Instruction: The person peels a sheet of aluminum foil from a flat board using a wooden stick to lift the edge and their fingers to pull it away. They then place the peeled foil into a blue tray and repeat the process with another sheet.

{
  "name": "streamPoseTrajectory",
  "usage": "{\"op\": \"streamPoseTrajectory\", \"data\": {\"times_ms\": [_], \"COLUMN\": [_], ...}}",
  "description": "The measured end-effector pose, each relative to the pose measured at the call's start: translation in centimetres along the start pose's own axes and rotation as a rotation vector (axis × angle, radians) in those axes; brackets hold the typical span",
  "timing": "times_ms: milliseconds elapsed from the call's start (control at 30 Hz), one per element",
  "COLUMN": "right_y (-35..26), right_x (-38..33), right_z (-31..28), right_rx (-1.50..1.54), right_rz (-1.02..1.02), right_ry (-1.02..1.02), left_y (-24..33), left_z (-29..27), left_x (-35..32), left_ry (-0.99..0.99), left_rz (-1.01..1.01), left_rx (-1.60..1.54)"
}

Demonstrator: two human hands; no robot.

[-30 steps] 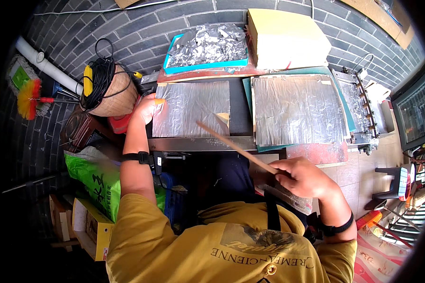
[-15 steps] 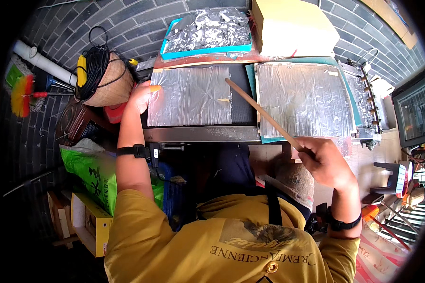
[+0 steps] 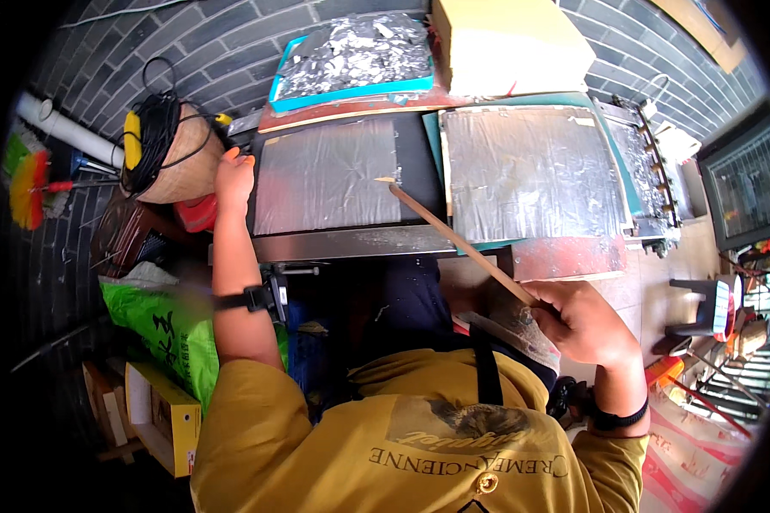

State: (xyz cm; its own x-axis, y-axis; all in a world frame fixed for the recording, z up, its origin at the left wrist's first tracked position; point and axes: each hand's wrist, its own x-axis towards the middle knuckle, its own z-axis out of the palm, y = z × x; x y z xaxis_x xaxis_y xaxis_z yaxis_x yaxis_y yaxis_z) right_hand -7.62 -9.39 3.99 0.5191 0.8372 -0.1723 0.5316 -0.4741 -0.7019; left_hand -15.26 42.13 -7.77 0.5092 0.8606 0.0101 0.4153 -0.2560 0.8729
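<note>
My right hand (image 3: 586, 323) is closed around the lower end of a long, thin wooden stick (image 3: 462, 244). The stick's far tip rests at or just above a crinkled silvery foil sheet (image 3: 321, 184), next to a small tan spot near its right edge. That sheet lies on a black work surface (image 3: 415, 154). Just off the sheet's left edge is my left hand (image 3: 234, 181), with orange coverings on two fingertips held a little apart and nothing visible between them. To the right lies a second, larger foil sheet (image 3: 535, 171) over a teal mat (image 3: 434, 141).
At the back stand a blue tray (image 3: 351, 94) heaped with foil scraps and a large yellowish block (image 3: 513, 51). A basket (image 3: 188, 162) with coiled black cable is beside my left hand. A reddish board (image 3: 573, 256) juts out at the front right.
My left hand has drawn back from the foil sheet's left edge, with its orange-tipped thumb off the foil. The stick's tip has moved down and toward the tan spot. The whole view has shifted slightly.
</note>
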Motion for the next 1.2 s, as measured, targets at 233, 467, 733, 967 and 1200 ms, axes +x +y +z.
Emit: {"op": "streamPoseTrajectory", "data": {"times_ms": [233,467,733,967,1200], "right_y": [0.2,3.5,9.8,11.7,11.3], "right_x": [-3.5,-6.9,-2.2,5.0,8.0], "right_z": [-0.3,-2.7,-12.9,-15.8,-15.7], "right_rx": [0.117,0.150,-0.122,-0.364,-0.475], "right_rz": [0.191,0.276,0.207,0.052,0.003], "right_ry": [0.163,0.445,0.581,0.546,0.500], "left_y": [3.5,6.7,9.0,9.0,8.6], "left_z": [9.1,15.7,17.5,17.6,17.6], "left_x": [-12.2,-18.2,-18.8,-19.0,-19.0], "left_ry": [-0.373,-0.362,-0.316,-0.308,-0.281], "left_rz": [0.351,0.550,0.572,0.625,0.734], "left_rx": [-0.148,-0.239,-0.145,-0.117,-0.094]}}
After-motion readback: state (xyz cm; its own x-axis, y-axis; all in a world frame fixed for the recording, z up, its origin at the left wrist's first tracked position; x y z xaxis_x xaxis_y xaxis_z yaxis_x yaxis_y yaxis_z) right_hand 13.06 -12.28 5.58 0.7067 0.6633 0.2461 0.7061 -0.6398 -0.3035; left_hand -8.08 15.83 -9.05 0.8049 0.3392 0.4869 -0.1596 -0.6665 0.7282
